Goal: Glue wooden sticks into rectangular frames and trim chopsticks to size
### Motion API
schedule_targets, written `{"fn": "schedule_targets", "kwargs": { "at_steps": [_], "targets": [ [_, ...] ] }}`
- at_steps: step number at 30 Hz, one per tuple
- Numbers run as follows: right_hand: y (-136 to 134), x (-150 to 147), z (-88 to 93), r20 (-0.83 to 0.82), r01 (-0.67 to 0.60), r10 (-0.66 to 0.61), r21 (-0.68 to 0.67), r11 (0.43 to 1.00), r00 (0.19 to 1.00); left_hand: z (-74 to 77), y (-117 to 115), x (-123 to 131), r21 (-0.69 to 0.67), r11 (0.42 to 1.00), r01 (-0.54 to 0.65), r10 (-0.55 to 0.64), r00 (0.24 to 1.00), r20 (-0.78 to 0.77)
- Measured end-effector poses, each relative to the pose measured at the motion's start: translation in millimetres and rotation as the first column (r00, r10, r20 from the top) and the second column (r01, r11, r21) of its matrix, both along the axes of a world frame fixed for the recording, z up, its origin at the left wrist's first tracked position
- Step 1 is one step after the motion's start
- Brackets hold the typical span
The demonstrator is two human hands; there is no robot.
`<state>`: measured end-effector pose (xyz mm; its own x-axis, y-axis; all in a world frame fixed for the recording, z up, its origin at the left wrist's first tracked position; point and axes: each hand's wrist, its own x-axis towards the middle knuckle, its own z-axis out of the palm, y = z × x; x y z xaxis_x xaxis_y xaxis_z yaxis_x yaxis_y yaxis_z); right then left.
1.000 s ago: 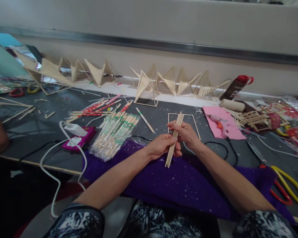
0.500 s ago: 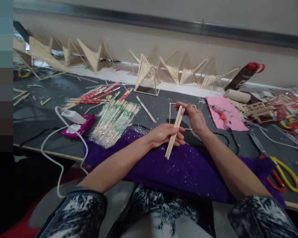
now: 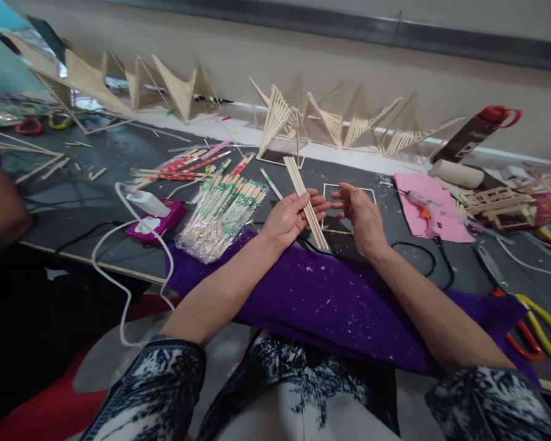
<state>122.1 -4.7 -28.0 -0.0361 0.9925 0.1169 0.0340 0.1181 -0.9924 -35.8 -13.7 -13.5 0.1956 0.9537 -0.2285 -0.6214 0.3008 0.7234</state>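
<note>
Several bare wooden chopsticks [image 3: 307, 205] lie slanted across my left hand [image 3: 290, 217], with the thumb pressed over them. Their upper ends lean to the left. My right hand [image 3: 362, 214] is just to the right, apart from the chopsticks, its fingers stretched out and holding nothing. Behind and below the hands, a square frame of thin sticks [image 3: 349, 185] lies flat on the dark table. To the left is a clear plastic bag of paper-wrapped chopsticks [image 3: 223, 214], and one wrapped chopstick [image 3: 270, 182] lies loose beside it.
Twisted stick models [image 3: 280, 119] stand along the wall. A glue gun [image 3: 427, 214] rests on pink cloth [image 3: 406, 193], near a dark bottle [image 3: 472, 138]. Scissors [image 3: 539, 321] lie right, a purple power strip [image 3: 163, 223] left. Purple cloth [image 3: 349, 306] covers the front edge. Another person's arm [image 3: 2, 202] shows far left.
The chopsticks have swung from leaning right to leaning left in my left hand. My right hand has come away from their upper ends. Another person's arm has appeared at the left.
</note>
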Motion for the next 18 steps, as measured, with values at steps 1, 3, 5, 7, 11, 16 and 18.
{"fn": "schedule_targets", "kwargs": {
  "at_steps": [1,3,5,7,11,16,18],
  "targets": [
    [-3,-6,-1.0,-0.067,-0.005,0.002,-0.04,0.999,0.998,1.8,2,-2,-0.003,0.999,-0.054,0.054,0.998,0.024],
    [-10,-17,-3.1,-0.185,-0.039,0.013,-0.135,0.99,0.983,4.5,3,-5,-0.004,0.992,-0.123,0.123,0.991,0.058],
    [-17,-24,-4.5,-0.248,-0.105,0.049,-0.218,0.97,0.967,6.0,3,-7,0.003,0.987,-0.16,0.159,0.985,0.072],
    [-22,-26,-4.2,-0.261,-0.194,0.121,-0.273,0.942,0.958,6.3,3,-8,0.02,0.984,-0.175,0.173,0.981,0.082],
    [-25,-20,0.7,-0.166,-0.291,0.25,-0.304,0.907,0.954,2.8,5,-10,0.078,0.979,-0.188,0.182,0.98,0.076],
    [-25,-13,5.7,0.126,-0.33,0.37,-0.259,0.908,0.92,-7.3,2,-6,0.095,0.99,-0.106,0.103,0.994,0.041],
    [-26,-9,8.8,0.223,-0.363,0.429,-0.285,0.887,0.875,-12.6,2,-3,0.067,0.996,-0.052,0.05,0.999,0.019]
  ]
}}
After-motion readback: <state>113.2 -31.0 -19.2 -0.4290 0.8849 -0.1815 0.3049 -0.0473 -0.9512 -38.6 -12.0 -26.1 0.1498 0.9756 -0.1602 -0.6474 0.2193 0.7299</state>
